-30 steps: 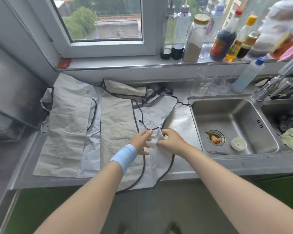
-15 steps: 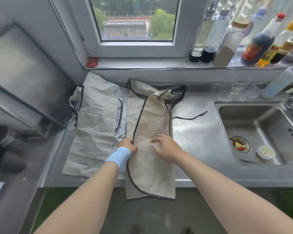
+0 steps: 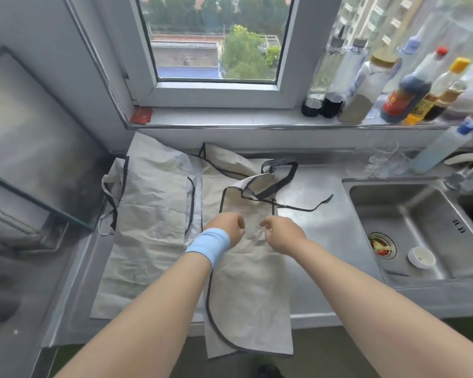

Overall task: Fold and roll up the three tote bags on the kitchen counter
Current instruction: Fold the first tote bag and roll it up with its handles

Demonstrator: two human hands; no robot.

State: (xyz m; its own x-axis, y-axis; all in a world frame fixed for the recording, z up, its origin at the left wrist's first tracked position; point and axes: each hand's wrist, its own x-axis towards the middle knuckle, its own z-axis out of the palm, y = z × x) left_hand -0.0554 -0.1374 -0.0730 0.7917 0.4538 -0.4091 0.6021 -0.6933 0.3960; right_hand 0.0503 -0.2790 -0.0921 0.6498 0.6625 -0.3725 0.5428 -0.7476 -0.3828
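Three beige tote bags with black trim lie on the steel counter. The nearest bag is folded into a narrow strip and hangs over the counter's front edge. Its black handles lie at the far end, and a thin strap trails to the right. A second bag lies partly under it. The third bag is spread flat on the left. My left hand, with a blue wristband, and my right hand are over the middle of the folded bag. Their fingers are loosely curled and grip nothing that I can see.
A steel sink sits to the right, with a small white dish inside. Sauce bottles line the windowsill, with clear glasses below them. A glass-topped stove panel borders the bags on the left.
The near bag was folded lengthwise into a narrow strip. My hands, pressed flat on it half a second ago, have since moved slightly farther up it with curled fingers.
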